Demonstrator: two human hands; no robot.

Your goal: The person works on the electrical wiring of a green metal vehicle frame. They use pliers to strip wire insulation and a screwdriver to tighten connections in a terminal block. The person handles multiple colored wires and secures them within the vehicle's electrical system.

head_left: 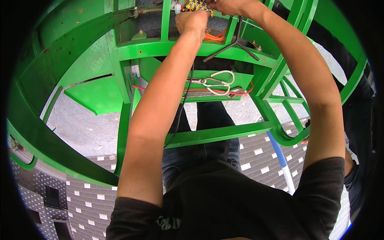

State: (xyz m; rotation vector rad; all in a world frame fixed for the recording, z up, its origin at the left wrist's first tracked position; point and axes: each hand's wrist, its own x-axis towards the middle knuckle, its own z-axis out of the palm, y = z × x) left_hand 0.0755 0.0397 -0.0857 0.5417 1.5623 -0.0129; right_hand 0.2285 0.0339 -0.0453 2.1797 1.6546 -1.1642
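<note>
Both my arms reach up to an opening in a green metal frame [160, 49] at the top of the view. My left hand [191, 22] is closed, its fingertips turned away, beside a cluster of yellow-and-metal wire terminals [196, 5]. From the right my right hand [231, 6] meets the same terminals with its fingers bent together; the top edge cuts part of it off. What either hand grips is hidden. Orange wires [216, 37] loop just below my hands. A black three-armed wrench [237, 42] hangs over the frame's bar below my right hand.
Scissors with white handles [219, 83] and a metal tool [236, 93] lie on a green ledge, with a red wire [160, 89] across it. A black cable [185, 100] hangs by my left forearm. Green bars surround me. Another person in dark clothes [358, 116] is at right.
</note>
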